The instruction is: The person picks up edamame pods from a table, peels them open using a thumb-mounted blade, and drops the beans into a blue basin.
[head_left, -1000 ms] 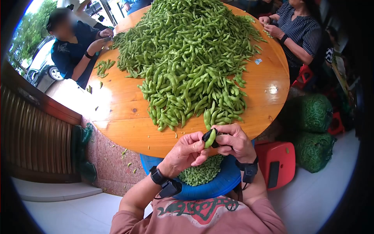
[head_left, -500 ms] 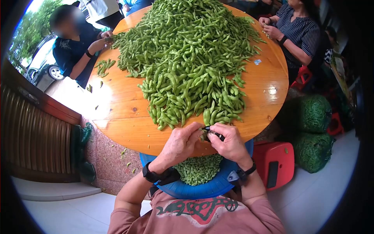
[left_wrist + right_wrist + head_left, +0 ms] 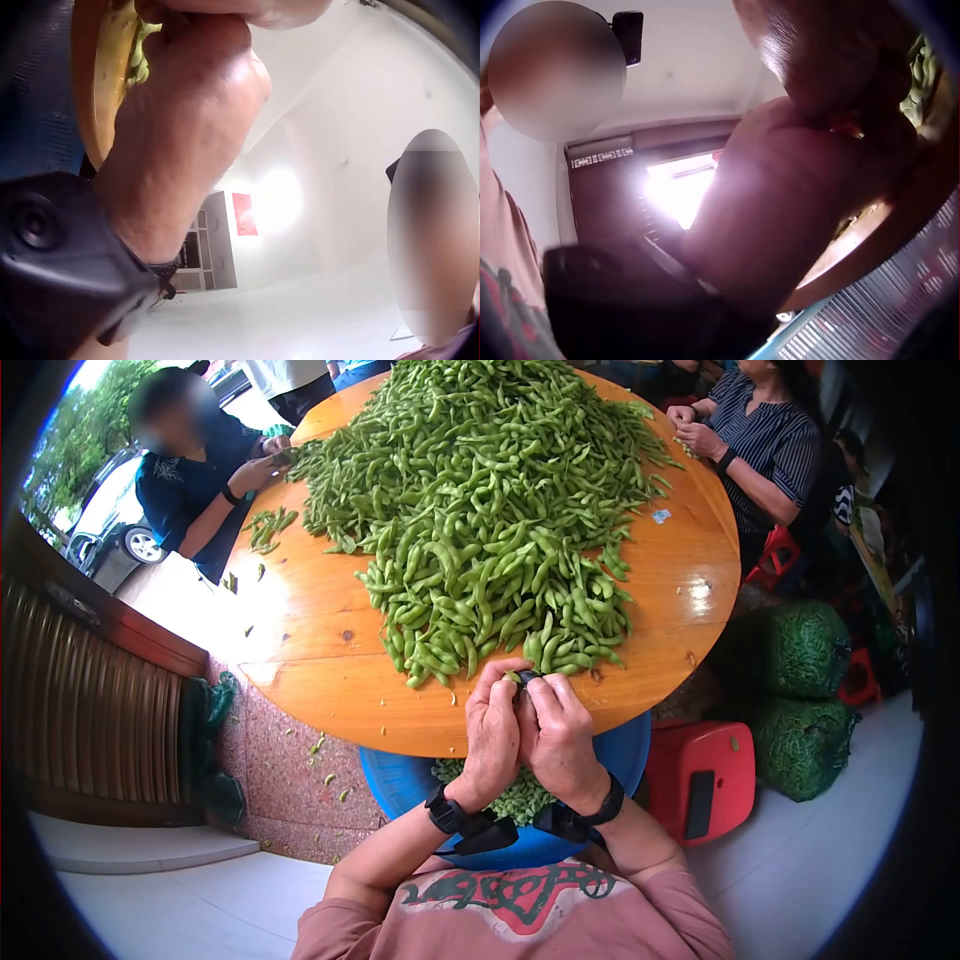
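Both hands meet at the near edge of the round wooden table (image 3: 320, 690), just short of a large heap of green soybean pods (image 3: 470, 510). My left hand (image 3: 491, 735) pinches a pod (image 3: 512, 677), of which a small green piece shows between the fingertips. Curled beside it, my right hand (image 3: 560, 738) grips a small black object (image 3: 527, 676), mostly covered by the fingers; its kind I cannot tell. Below the hands, shelled green beans (image 3: 522, 801) lie in a blue basin (image 3: 385, 775). In both wrist views the hands' backs hide the held things.
To the right of the basin stands a red plastic stool (image 3: 735, 780), with full green mesh sacks (image 3: 805, 750) beyond it. One person (image 3: 195, 480) sits at the left of the table, another (image 3: 775, 450) at the right. Loose pods (image 3: 268, 530) lie at the table's left.
The hands have drawn together and turned inward, their backs now facing up. The pod, in full view a second ago, is now mostly hidden by fingers.
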A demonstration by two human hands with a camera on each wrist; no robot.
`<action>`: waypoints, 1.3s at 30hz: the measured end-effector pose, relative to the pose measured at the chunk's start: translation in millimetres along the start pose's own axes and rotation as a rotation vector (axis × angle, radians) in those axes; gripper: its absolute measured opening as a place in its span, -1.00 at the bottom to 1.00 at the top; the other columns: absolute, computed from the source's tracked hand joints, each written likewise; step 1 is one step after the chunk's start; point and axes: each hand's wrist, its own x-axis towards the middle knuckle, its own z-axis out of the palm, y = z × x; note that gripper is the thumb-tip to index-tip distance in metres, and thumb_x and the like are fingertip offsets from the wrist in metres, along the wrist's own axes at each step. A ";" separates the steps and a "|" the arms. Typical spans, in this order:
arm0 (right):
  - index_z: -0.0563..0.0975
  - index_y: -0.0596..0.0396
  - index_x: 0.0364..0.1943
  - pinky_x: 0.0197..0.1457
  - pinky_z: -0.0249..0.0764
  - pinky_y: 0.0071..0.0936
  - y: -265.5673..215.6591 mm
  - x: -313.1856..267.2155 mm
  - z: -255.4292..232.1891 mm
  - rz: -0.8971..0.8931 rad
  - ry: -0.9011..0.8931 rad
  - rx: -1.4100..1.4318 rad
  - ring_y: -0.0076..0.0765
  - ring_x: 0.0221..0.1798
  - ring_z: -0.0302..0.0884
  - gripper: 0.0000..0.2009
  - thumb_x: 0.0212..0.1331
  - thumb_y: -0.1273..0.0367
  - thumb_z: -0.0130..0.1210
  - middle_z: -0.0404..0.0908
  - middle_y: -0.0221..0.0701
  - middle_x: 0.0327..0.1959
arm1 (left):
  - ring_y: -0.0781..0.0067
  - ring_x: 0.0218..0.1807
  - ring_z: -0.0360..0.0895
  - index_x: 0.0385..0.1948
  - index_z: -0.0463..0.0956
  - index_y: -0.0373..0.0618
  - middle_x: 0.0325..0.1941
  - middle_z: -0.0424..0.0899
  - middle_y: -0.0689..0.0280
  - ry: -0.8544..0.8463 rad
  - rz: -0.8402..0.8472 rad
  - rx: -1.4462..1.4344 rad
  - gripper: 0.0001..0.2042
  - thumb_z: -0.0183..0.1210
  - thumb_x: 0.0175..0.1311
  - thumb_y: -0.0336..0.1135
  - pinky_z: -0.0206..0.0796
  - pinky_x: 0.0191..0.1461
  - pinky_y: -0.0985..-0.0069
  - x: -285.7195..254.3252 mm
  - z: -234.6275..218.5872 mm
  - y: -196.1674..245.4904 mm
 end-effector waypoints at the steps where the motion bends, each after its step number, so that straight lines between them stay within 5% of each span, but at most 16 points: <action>1: 0.47 0.28 -0.16 -0.28 0.51 -0.17 0.3 -0.9 0.4 -0.052 -0.002 -0.002 0.08 -0.30 0.52 -0.82 0.15 0.59 0.09 0.41 -0.13 -0.27 | 0.83 -0.43 0.28 -0.09 0.48 -0.29 -0.12 0.57 0.37 0.015 0.001 -0.017 -0.78 -0.11 0.41 -0.42 0.25 -0.36 0.74 -0.6 1.0 0.6; 5: 0.47 0.35 -0.09 -0.25 0.53 -0.20 -0.6 -1.5 -2.0 -0.043 -0.028 -0.020 0.07 -0.28 0.52 -0.77 0.14 0.61 0.08 0.41 -0.12 -0.22 | 0.60 -0.37 0.44 -0.13 0.45 -0.34 -0.01 0.57 0.18 -0.024 0.053 0.055 -0.81 0.01 0.33 -0.44 0.34 -0.28 0.59 2.1 -4.0 -2.6; 7: 0.51 0.34 -0.07 -0.22 0.52 -0.18 -2.6 -0.4 -0.8 -0.034 0.061 -0.007 0.09 -0.24 0.54 -0.77 0.19 0.61 0.09 0.50 -0.07 -0.22 | 0.21 -0.16 0.56 -0.15 0.43 -0.36 0.08 0.55 0.01 -0.135 0.793 0.912 -0.77 0.15 0.19 -0.48 0.39 -0.05 0.37 6.4 -10.4 -8.9; 11: 0.52 0.34 -0.05 -0.22 0.52 -0.20 0.1 0.1 -0.4 -0.106 0.112 -0.038 0.07 -0.24 0.55 -0.77 0.19 0.60 0.09 0.52 -0.08 -0.23 | 0.23 0.00 0.51 -0.19 0.39 -0.29 -0.06 0.49 0.05 -0.192 0.760 0.941 -0.86 -0.05 0.34 -0.42 0.37 0.05 0.32 3.1 -13.0 -5.6; 13: 0.51 0.38 -0.02 -0.15 0.55 -0.24 0.7 0.2 -5.9 -0.111 0.054 -0.045 0.03 -0.20 0.58 -0.73 0.17 0.61 0.08 0.51 -0.04 -0.18 | -0.08 0.00 0.53 -0.14 0.38 -0.37 -0.10 0.57 0.03 -0.238 0.443 0.577 -0.69 0.24 0.08 -0.52 0.31 0.17 0.19 -1.3 -7.3 2.4; 14: 0.53 0.35 -0.05 -0.18 0.54 -0.30 1.7 1.1 -9.7 -0.049 0.033 -0.014 -0.01 -0.24 0.59 -0.76 0.18 0.60 0.07 0.53 -0.06 -0.27 | -0.08 0.00 0.53 -0.14 0.38 -0.37 -0.10 0.57 0.03 -0.233 0.438 0.580 -0.69 0.24 0.08 -0.52 0.31 0.17 0.19 -5.0 -3.8 4.2; 16: 0.53 0.33 -0.06 -0.26 0.51 -0.38 8.0 1.2 -24.4 0.150 -0.058 0.174 -0.15 -0.32 0.58 -0.79 0.22 0.57 0.07 0.53 -0.16 -0.36 | 0.22 -0.24 0.53 -0.15 0.39 -0.28 -0.27 0.57 0.20 -0.046 -0.187 -0.178 -0.80 0.17 0.27 -0.45 0.38 -0.09 0.35 -10.2 2.6 4.7; 19: 0.57 0.26 -0.11 -0.54 0.24 -0.73 16.3 1.2 -44.7 0.757 -0.229 0.928 -0.80 -0.56 0.29 -0.83 0.37 0.44 0.05 0.44 -0.62 -0.56 | 0.59 -0.44 0.35 -0.13 0.42 -0.16 -0.34 0.55 0.38 -0.219 -0.359 -0.040 -0.87 0.02 0.47 -0.32 0.26 -0.34 0.59 -9.3 -18.9 12.8; 20: 0.57 0.26 -0.11 -0.54 0.23 -0.74 22.3 1.0 -48.1 0.786 -0.252 0.993 -0.80 -0.57 0.28 -0.83 0.37 0.43 0.04 0.45 -0.61 -0.56 | 0.77 -0.49 0.19 -0.10 0.44 -0.08 -0.35 0.55 0.46 -0.279 -0.350 0.026 -0.80 -0.11 0.57 -0.20 0.11 -0.44 0.73 -12.4 -19.6 15.8; 27: 0.57 0.24 -0.19 -0.55 0.18 -0.73 14.9 -3.4 -57.7 0.713 -0.283 0.790 -0.79 -0.57 0.26 -0.85 0.34 0.43 0.06 0.40 -0.64 -0.58 | 0.63 -0.40 0.36 0.11 0.43 -0.17 -0.32 0.56 0.39 -0.373 -0.362 -0.006 -0.74 -0.05 0.54 -0.28 0.34 -0.26 0.60 -21.8 -22.4 18.9; 30: 0.55 0.25 -0.29 -0.55 0.20 -0.65 20.8 -3.3 -102.6 0.686 -0.411 0.761 -0.74 -0.58 0.29 -0.90 0.25 0.48 0.09 0.41 -0.58 -0.59 | 0.40 -0.30 0.59 0.19 0.41 -0.27 -0.28 0.64 0.25 -0.636 -0.282 0.487 -0.67 0.06 0.45 -0.39 0.48 -0.15 0.50 -29.8 -36.2 24.2; 31: 0.53 0.27 -0.37 -0.54 0.26 -0.52 28.0 -0.3 -124.7 0.480 -0.475 0.568 -0.58 -0.62 0.36 -0.93 0.13 0.51 0.13 0.42 -0.44 -0.61 | 0.40 -0.30 0.59 0.19 0.41 -0.27 -0.28 0.64 0.25 -0.632 -0.283 0.489 -0.67 0.06 0.45 -0.39 0.48 -0.15 0.50 -27.6 -41.7 29.1; 32: 0.53 0.28 -0.40 -0.51 0.32 -0.43 45.0 -1.8 -146.9 0.115 -0.523 0.404 -0.40 -0.62 0.43 -0.93 0.04 0.53 0.13 0.45 -0.31 -0.60 | 0.31 -0.26 0.63 0.15 0.47 -0.24 -0.26 0.67 0.18 -0.768 -0.040 0.720 -0.69 0.10 0.42 -0.38 0.50 -0.14 0.43 -23.8 -46.1 34.2; 33: 0.55 0.28 -0.41 -0.48 0.37 -0.40 55.4 -4.1 -172.7 0.076 -0.674 0.334 -0.24 -0.60 0.49 -0.93 0.02 0.53 0.13 0.50 -0.24 -0.57 | 0.22 -0.23 0.67 0.10 0.53 -0.21 -0.25 0.70 0.11 -0.895 0.213 0.944 -0.70 0.14 0.38 -0.38 0.52 -0.13 0.37 -19.2 -47.7 37.5; 34: 0.57 0.29 -0.38 -0.47 0.39 -0.40 46.4 -3.0 -190.5 0.167 -0.707 0.190 -0.21 -0.59 0.51 -0.90 0.02 0.53 0.12 0.54 -0.24 -0.57 | 0.22 -0.32 0.64 -0.11 0.63 -0.19 -0.40 0.65 0.13 -0.791 0.249 0.910 -0.81 0.24 0.30 -0.36 0.49 -0.16 0.36 -14.7 -39.7 44.6; 39: 0.60 0.28 -0.20 -0.43 0.42 -0.46 37.3 1.0 -182.7 0.343 -0.410 -0.031 -0.38 -0.54 0.56 -0.82 0.11 0.56 0.08 0.57 -0.20 -0.55 | -0.01 -0.34 0.60 -0.25 0.50 -0.24 -0.40 0.58 0.09 -0.391 0.519 1.358 -0.78 0.30 0.17 -0.34 0.47 -0.19 0.20 39.1 6.5 34.6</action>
